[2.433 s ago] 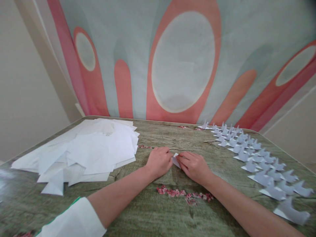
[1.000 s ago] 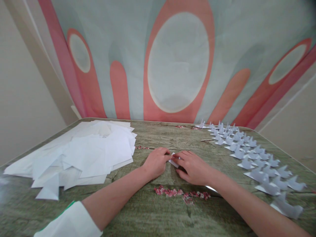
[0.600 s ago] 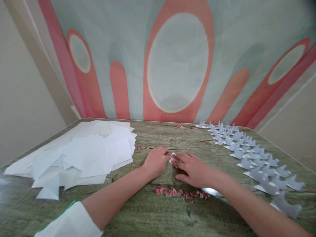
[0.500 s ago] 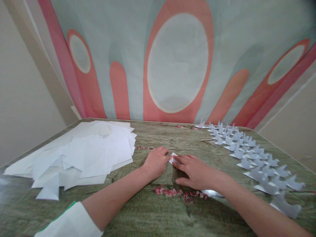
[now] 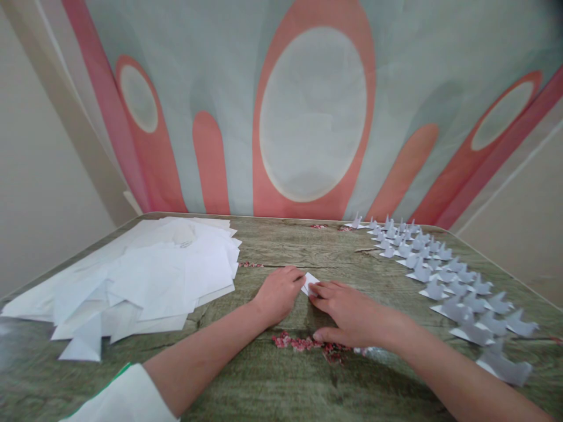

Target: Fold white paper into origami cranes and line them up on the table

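A small folded piece of white paper (image 5: 311, 282) lies on the table between my hands, partly covered by fingers. My left hand (image 5: 281, 295) is closed with its fingertips on the paper's left edge; its thumb is mostly hidden. From the right, my right hand (image 5: 347, 310) rests its outstretched fingers on the lower right part of the paper, with the thumb spread apart on the table. To the right stand several rows of white origami birds (image 5: 433, 289), each with a raised neck and tail.
A wide heap of loose white paper sheets (image 5: 171, 275) covers the table's left side, with one folded sheet (image 5: 85, 343) at its near edge. The wood-patterned table (image 5: 281, 381) has printed red blossoms. Behind its far edge hangs a patterned pink and grey-green cloth (image 5: 237, 88).
Both hands stay at the paper. My right fingers have drawn slightly down and back, so more of the paper shows. The whole view has shifted a little.
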Demonstrator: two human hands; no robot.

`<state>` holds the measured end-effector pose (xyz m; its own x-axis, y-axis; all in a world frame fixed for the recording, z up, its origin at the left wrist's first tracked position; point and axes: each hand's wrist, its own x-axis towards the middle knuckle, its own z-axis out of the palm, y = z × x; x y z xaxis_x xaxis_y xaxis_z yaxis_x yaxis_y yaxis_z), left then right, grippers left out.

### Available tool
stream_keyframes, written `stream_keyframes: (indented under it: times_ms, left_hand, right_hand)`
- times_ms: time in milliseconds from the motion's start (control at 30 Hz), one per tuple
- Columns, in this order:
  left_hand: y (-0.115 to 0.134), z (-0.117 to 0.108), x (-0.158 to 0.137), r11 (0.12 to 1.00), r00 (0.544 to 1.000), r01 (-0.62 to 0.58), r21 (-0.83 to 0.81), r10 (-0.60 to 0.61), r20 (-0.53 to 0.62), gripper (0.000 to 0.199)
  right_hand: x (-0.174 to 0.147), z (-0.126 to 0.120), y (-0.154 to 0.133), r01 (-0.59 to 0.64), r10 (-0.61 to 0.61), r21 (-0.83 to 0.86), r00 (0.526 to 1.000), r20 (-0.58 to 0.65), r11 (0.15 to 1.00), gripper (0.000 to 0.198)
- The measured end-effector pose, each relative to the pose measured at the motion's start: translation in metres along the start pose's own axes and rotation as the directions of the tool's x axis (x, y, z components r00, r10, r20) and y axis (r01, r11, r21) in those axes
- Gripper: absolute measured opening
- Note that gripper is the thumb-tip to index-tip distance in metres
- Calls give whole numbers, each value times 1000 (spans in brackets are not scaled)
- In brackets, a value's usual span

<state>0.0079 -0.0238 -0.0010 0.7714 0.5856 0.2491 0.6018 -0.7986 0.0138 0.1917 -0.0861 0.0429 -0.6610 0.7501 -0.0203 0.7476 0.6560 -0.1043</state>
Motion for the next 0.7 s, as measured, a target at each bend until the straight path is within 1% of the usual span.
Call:
stream_keyframes:
  times_ms: [133,233,333,400,533,600,700]
  left_hand:
    - [-3,2,1,997,997,-76,-27,76,25,39]
    - [-2,1,2,997,996,-71,-21,72,51,43]
    - [1,-3,4,998,996,-58,1,58,72,42]
    - [3,-5,5,998,995,-64,17,63,80,39]
    - [3,-5,5,995,992,-92,36,88,91,37]
    - [2,-4,4,994,991,-102,36,99,87,37]
    - [1,-4,3,994,992,-109,30,107,72,37]
  right_hand:
    - [0,-2,-1,-17,16,30,1000,16,999,54]
    - [0,-5,-2,-26,24,54,999,41,998,58]
    - [0,-7,-3,-39,33,81,996,79,996,62]
    - [-1,-6,-6,-65,55,95,994,99,993,61]
    - [-4,-2,-13,-123,114,101,989,98,987,60]
    - [-5,-1,-14,-120,113,110,991,70,987,53]
    - [-4,-3,-7,-60,55,166,998,39,984,28]
